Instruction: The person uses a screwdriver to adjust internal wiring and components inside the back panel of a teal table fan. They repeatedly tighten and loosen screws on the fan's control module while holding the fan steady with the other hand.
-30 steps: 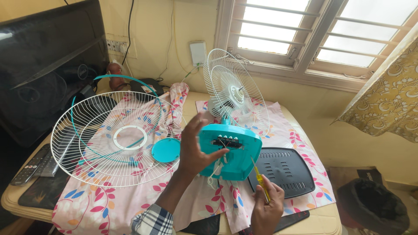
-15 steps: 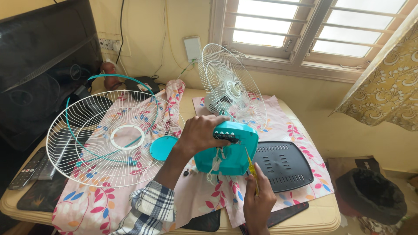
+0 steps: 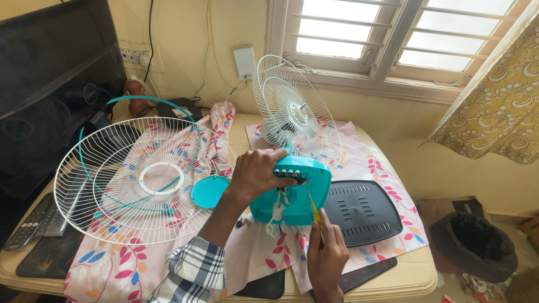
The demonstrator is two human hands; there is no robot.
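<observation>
Clamped over the top edge, the left hand (image 3: 255,174) steadies the turquoise plastic fan base (image 3: 292,193) at frame centre, a light, stiff shell, best held by its rim, while the right hand (image 3: 325,255) pinches a yellow-handled screwdriver (image 3: 314,213).

Teal fan base (image 3: 297,193) — white wire grille (image 3: 140,179) — pink floral cloth (image 3: 123,264).

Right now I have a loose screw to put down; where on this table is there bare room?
Free: floral cloth between the rear fan grille and the dark base plate, and cloth below the front grille. Crowded: around the teal fan base, where the left hand and right hand work.
</observation>
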